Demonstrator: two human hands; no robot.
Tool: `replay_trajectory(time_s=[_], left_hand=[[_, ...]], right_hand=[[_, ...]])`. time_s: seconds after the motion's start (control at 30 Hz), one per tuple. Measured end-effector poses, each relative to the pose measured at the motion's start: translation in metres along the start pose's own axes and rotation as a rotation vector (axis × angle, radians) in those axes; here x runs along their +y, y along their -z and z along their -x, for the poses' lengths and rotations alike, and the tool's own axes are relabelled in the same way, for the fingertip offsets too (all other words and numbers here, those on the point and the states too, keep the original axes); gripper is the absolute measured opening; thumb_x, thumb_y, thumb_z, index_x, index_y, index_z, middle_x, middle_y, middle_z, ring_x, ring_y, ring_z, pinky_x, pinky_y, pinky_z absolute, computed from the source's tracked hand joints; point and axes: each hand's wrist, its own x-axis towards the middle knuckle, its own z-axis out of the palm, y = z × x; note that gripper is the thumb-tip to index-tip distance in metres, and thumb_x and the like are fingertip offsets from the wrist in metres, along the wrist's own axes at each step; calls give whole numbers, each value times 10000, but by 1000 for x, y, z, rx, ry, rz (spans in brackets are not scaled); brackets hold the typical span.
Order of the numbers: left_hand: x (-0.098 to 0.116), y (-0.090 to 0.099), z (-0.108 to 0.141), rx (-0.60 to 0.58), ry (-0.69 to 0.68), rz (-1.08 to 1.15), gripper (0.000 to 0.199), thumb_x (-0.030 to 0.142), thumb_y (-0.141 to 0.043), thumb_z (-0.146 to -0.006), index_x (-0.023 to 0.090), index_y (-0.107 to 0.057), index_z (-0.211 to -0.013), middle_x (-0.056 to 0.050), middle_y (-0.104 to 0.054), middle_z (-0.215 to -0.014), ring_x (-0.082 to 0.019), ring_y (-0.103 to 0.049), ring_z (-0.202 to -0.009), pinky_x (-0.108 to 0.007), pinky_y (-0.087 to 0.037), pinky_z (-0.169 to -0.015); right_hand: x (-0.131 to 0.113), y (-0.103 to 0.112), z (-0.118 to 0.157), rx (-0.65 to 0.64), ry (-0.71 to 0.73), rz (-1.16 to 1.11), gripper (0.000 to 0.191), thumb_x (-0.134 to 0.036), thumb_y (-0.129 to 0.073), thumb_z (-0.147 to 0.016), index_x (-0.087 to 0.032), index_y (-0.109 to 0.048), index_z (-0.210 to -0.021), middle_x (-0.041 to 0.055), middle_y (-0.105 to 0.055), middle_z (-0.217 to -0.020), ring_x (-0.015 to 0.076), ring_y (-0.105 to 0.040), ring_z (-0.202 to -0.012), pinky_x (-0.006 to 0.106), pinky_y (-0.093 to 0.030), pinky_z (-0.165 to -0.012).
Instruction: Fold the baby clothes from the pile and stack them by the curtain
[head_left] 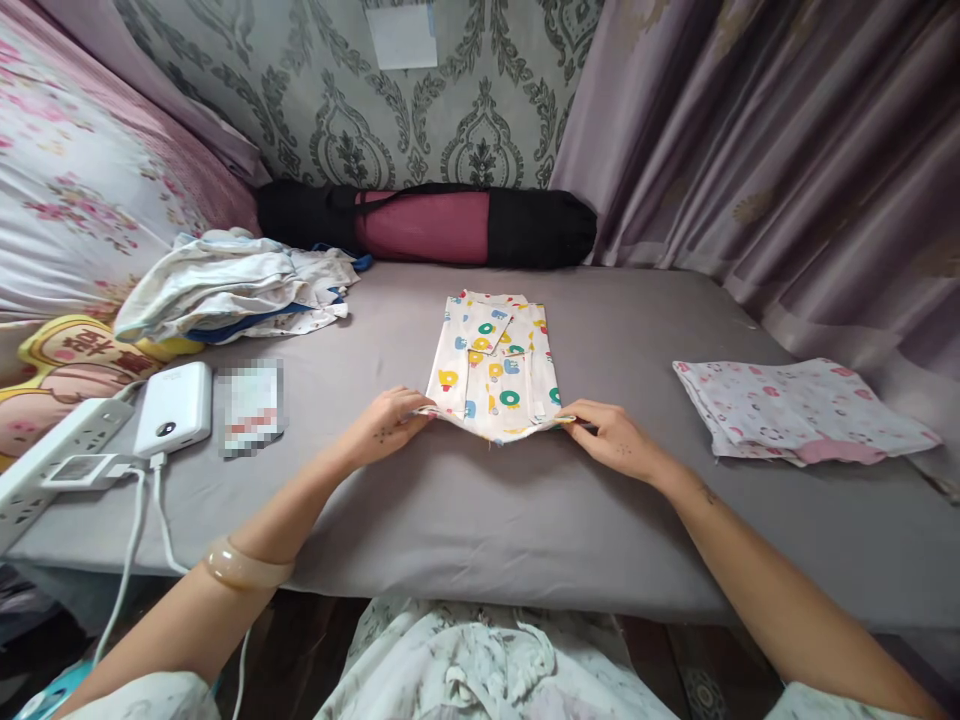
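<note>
A small white shirt with colourful duck-like prints lies on the grey sheet, its sides and sleeves folded inward. My left hand pinches its near left corner, and my right hand pinches the near right corner. Between the two hands the hem is lifted slightly and sags in the middle. The far end of the shirt rests flat on the sheet.
A folded pink-patterned garment lies at the right. On the left are a heap of clothes, a white power bank, a blurred packet and a power strip with cables. A black and maroon roll bag lines the wall.
</note>
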Motion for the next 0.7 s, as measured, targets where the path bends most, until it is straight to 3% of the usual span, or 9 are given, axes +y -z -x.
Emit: replay_trajectory(time_s=[0.2, 0.3, 0.4, 0.57, 0.7], left_hand=[[-6, -6, -20, 86, 306, 142, 389, 494, -451, -881, 171, -659, -819, 16, -530, -619, -113, -435, -572, -219, -336, -529], [-11, -13, -29, 126, 352, 136, 383, 487, -461, -861, 174, -555, -663, 39, -412, -551, -99, -374, -536, -222, -274, -507], [-11, -16, -34, 141, 370, 83, 370, 473, -473, -849, 180, -509, -626, 46, -388, -539, -98, -369, -533, -230, -261, -518], [-12, -19, -33, 149, 383, 13, 303, 450, -503, -849, 178, -617, -919, 18, -564, -633, -133, -505, -599, -240, -355, -573], [-20, -23, -28, 209, 332, -152, 398, 428, -473, -891, 161, -551, -1174, -63, -673, -850, -209, -609, -818, -325, -468, -745]], right_hand=[[6, 0, -20, 84, -212, 64, 298, -365, -438, -916, -239, -702, -971, 7, -706, -784, 161, -603, -666, 256, -427, -626], [9, -5, -28, 93, -261, 170, 298, -371, -434, -916, -233, -697, -904, 18, -697, -752, 168, -606, -665, 252, -395, -602], [13, -11, -32, 78, -321, 289, 285, -359, -431, -924, -239, -690, -904, 40, -712, -823, 185, -631, -723, 258, -377, -594], [17, -15, -33, 47, -383, 364, 211, -334, -474, -918, -241, -663, -939, 43, -720, -910, 210, -654, -812, 267, -372, -597], [9, -11, -32, -7, -409, 420, 230, -321, -444, -931, -228, -654, -946, 69, -714, -956, 240, -658, -859, 303, -421, -661]])
